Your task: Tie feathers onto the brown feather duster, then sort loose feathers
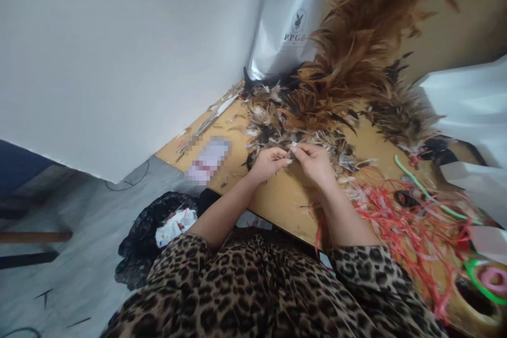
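Note:
My left hand (270, 163) and my right hand (313, 161) meet over the table, fingertips pinched close together. Between them is a small, thin, dark piece that looks like a feather (289, 153), partly covered by the fingers. Right behind my hands lies a pile of loose brown, black and pale feathers (273, 121). Long brown plumes (356, 47) rise from this heap toward the back right.
A pixelated flat object (208, 161) lies on the wooden table (277, 206) at left. Red plastic strands (400, 216) and a green strip (422, 187) spread at right, near a tape roll (475, 301). A white printed bag (287, 21) stands behind; a black bag (154, 227) sits below.

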Tool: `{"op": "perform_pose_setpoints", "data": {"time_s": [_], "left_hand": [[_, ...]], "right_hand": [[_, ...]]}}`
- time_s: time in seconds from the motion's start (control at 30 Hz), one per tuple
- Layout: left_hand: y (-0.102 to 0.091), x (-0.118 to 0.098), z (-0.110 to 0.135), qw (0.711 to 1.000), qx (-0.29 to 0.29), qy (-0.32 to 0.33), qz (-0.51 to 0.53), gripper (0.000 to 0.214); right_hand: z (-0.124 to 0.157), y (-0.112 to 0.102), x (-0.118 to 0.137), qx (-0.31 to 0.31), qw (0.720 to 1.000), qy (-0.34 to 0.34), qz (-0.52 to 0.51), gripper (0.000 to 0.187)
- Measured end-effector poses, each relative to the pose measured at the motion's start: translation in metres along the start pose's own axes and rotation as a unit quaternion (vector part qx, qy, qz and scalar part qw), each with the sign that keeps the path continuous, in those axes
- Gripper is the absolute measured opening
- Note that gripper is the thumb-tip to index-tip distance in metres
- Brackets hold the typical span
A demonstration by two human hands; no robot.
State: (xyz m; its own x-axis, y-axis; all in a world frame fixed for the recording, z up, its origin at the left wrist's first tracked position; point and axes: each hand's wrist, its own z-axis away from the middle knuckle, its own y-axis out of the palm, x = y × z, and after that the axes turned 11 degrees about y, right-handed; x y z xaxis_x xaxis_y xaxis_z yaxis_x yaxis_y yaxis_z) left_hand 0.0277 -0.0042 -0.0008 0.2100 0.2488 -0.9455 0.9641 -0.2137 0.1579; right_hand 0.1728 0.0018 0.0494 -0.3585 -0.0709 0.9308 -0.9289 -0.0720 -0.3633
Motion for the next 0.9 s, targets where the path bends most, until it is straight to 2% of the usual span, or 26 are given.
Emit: {"op": "perform_pose_setpoints", "data": {"time_s": [0.13, 0.2, 0.27, 0.37, 0.43, 0.5, 0.57, 0.7, 0.73, 0.8, 0.9], "left_hand": [[-0.002, -0.01, 0.001, 0.992, 0.115, -0.018, 0.044, 0.037], [-0.002, -0.012, 0.001, 0.989, 0.138, -0.026, 0.046, 0.036], [-0.002, -0.01, 0.001, 0.992, 0.117, -0.036, 0.036, 0.035], [0.0, -0.001, 0.001, 0.998, 0.045, -0.047, 0.0, 0.033], [0.001, 0.005, 0.0, 0.999, -0.008, -0.028, -0.031, 0.03], [0.001, 0.007, -0.001, 0.999, -0.033, -0.004, -0.042, 0.029], [0.001, 0.004, -0.001, 1.0, -0.008, 0.006, -0.017, 0.03], [-0.001, -0.007, -0.001, 0.991, 0.132, -0.005, 0.031, 0.032], [-0.001, -0.009, -0.001, 0.989, 0.145, -0.014, 0.024, 0.032], [-0.001, -0.008, 0.0, 0.992, 0.125, -0.029, 0.0, 0.03], [-0.001, -0.003, 0.0, 0.999, 0.027, -0.015, -0.032, 0.026]], "right_hand": [[0.0, -0.004, -0.009, 0.035, 0.996, 0.022, -0.078, 0.03], [0.0, -0.005, -0.011, 0.048, 0.994, 0.029, -0.093, 0.03], [0.0, -0.005, -0.01, 0.056, 0.995, 0.028, -0.081, 0.03], [0.001, -0.001, -0.007, 0.045, 0.998, 0.015, -0.036, 0.031], [0.001, 0.002, -0.005, 0.019, 1.0, 0.008, -0.008, 0.032], [0.002, 0.003, -0.005, 0.002, 1.0, 0.007, 0.004, 0.032], [0.002, 0.001, -0.005, 0.009, 1.0, 0.007, -0.008, 0.031], [0.003, -0.004, -0.004, 0.044, 0.998, 0.013, -0.034, 0.03], [0.003, -0.004, -0.002, 0.054, 0.998, 0.014, -0.031, 0.03], [0.003, -0.003, 0.002, 0.069, 0.997, 0.011, -0.017, 0.03], [0.001, 0.001, 0.009, 0.059, 0.998, 0.007, 0.014, 0.03]]}}
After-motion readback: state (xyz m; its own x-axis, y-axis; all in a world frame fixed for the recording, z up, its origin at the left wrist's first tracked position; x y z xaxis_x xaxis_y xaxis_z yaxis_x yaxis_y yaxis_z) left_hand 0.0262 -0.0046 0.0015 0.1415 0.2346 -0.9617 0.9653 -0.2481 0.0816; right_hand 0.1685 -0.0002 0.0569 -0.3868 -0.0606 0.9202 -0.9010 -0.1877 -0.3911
